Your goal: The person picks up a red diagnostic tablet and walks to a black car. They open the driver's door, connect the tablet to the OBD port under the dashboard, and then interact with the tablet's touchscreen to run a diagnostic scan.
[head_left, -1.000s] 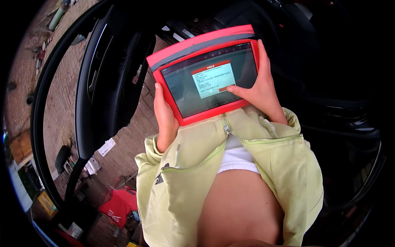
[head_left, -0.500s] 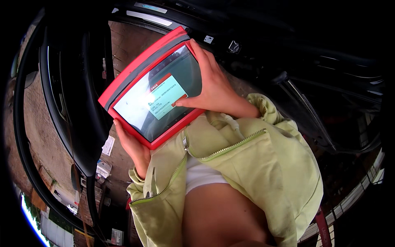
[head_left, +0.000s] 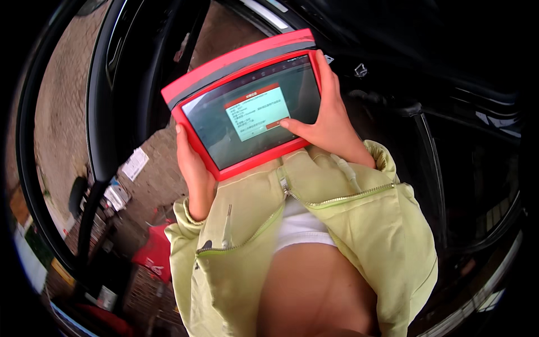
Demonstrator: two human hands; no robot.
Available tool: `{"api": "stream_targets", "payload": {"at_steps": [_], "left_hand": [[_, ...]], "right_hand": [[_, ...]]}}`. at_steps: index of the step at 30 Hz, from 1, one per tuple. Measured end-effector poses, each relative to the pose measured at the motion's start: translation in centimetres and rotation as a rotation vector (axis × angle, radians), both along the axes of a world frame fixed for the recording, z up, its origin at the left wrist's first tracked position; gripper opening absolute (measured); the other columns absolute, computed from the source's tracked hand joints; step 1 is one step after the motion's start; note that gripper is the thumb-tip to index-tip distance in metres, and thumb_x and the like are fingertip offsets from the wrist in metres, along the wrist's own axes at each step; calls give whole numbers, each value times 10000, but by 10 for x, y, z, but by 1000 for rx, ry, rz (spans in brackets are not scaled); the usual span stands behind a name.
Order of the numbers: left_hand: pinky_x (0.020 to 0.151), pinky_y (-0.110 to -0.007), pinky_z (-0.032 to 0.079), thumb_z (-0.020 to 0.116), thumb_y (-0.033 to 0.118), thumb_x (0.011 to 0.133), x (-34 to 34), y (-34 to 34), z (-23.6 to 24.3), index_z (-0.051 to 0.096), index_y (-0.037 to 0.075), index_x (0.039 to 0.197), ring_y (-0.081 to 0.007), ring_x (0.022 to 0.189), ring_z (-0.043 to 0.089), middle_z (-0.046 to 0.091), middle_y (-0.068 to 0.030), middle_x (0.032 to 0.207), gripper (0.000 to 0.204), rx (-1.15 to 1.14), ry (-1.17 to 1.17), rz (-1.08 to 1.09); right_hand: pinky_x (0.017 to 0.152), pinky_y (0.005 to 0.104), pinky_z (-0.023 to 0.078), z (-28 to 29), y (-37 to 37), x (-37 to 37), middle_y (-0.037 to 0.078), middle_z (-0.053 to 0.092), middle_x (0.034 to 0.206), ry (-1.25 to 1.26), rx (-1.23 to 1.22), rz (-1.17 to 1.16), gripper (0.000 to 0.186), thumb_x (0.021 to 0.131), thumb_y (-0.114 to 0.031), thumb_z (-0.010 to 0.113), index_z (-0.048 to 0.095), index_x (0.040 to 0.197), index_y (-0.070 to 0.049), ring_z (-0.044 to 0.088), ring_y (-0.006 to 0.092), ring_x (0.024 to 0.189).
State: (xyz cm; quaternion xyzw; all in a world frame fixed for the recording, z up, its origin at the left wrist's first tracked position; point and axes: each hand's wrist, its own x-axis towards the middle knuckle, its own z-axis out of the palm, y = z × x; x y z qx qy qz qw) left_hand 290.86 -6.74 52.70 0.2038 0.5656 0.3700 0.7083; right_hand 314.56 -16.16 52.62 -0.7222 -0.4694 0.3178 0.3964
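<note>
A tablet in a thick red case is held up in front of me, tilted with its right end higher. On its screen a white pop-up box with a red header and a red button shows over a dark background. My left hand grips the lower left side of the case, its other fingers hidden behind. My right hand wraps the right edge, fingers along the side, while its thumb lies on the screen at the pop-up's red button.
An open black car door stands at my left. Dark car body with a bright sill strip lies ahead and right. On the paved ground at left are a sheet of paper, a white box and a red bag.
The tablet with both hands has shifted right and slightly up in the picture and turned more level. Screen glare has faded. The right thumb stays by the red button; my view has rotated.
</note>
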Motion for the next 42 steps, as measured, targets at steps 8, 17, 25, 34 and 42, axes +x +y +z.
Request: {"api": "stream_targets", "payload": {"at_steps": [8,17,25,34,42], "left_hand": [[916,-297,480,419,385,1031,-70,-17,25,554,-11,1262,-182,1059,613,616,-115,1231,477,38,-97,125],[916,-289,473,396,391,1037,-94,-61,23,568,-13,1249,-167,1051,613,630,-98,1208,487,94,-43,252],[911,-291,474,400,394,1036,-60,-101,12,572,-2,1249,-163,1044,613,632,-83,1203,481,116,44,619],[881,-289,494,404,410,1033,-22,-135,1,585,2,1229,-147,998,628,653,-77,1143,487,28,-18,1082],[884,-289,498,409,398,1036,-40,-170,-25,575,6,1248,-157,1004,631,646,-79,1162,476,141,-142,1500]], "right_hand": [[1087,452,340,57,9,-69,276,292,1420,-134,35,112,1247,597,-165,894,59,1502,31,319,403,1336],[1082,451,348,49,9,-85,257,293,1398,-84,21,266,1233,606,-141,882,57,1509,9,367,382,1301],[1129,404,308,34,56,-57,213,275,1492,-87,67,629,1183,629,-118,857,85,1518,-5,350,316,1363],[1094,436,338,7,131,-73,257,320,1410,-11,50,1119,1206,622,-185,875,83,1508,18,359,384,1325],[1104,442,324,10,164,-172,269,317,1433,-19,102,1541,1199,628,-200,867,86,1507,34,357,392,1339]]}}
